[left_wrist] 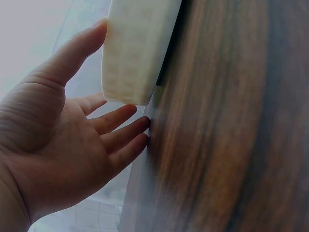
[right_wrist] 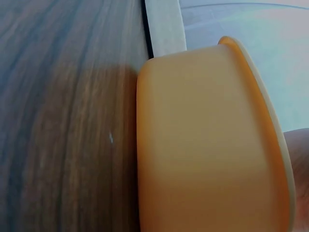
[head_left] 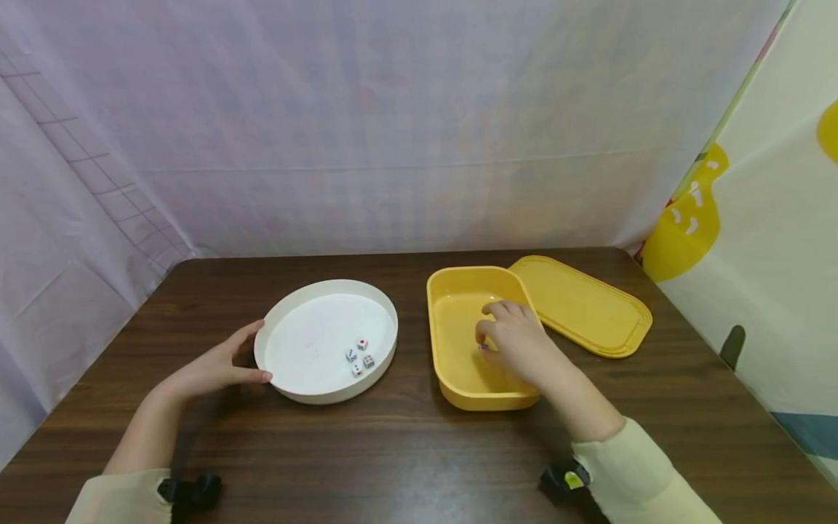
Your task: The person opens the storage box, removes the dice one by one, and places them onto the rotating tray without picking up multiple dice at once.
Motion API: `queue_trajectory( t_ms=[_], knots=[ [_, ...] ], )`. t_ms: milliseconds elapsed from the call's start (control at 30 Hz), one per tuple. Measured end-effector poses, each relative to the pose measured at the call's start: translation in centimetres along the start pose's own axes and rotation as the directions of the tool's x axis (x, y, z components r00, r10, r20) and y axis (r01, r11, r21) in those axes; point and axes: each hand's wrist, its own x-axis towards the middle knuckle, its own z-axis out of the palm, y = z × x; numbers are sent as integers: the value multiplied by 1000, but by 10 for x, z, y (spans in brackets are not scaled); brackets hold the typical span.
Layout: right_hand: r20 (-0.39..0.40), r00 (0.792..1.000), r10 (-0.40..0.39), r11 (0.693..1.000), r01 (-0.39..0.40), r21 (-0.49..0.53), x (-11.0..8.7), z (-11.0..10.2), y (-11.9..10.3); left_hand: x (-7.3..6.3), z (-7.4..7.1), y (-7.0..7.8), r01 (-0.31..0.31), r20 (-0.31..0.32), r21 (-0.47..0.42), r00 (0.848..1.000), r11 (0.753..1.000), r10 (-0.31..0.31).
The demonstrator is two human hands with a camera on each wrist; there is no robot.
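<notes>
A white round tray (head_left: 314,342) lies on the dark wooden table, and several small white dice (head_left: 363,344) sit close together in its right part. At its left edge, my left hand (head_left: 219,367) touches the wall with spread thumb and fingers. The left wrist view shows the thumb against the tray's wall (left_wrist: 133,53) and the other fingers fanned out beside it. Inside the yellow box (head_left: 452,367) is my right hand (head_left: 520,342), its fingers bent. Between thumb and forefinger it pinches a small die (head_left: 484,347) with bluish marks, mostly covered by the fingers.
A yellow lid (head_left: 589,309) lies flat on the table, right of the box and against it. The box's outer wall (right_wrist: 203,140) fills much of the right wrist view and hides most of that hand. Pale curtains (head_left: 393,145) hang behind the table (head_left: 366,466).
</notes>
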Motion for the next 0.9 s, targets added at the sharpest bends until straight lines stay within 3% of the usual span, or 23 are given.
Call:
queue_trajectory(
  t_ms=[900],
  knots=[
    [-53, 997, -49, 998, 51, 30, 14, -8, -33, 0, 0, 0, 0, -3, 14, 1000, 1000, 1]
  ],
)
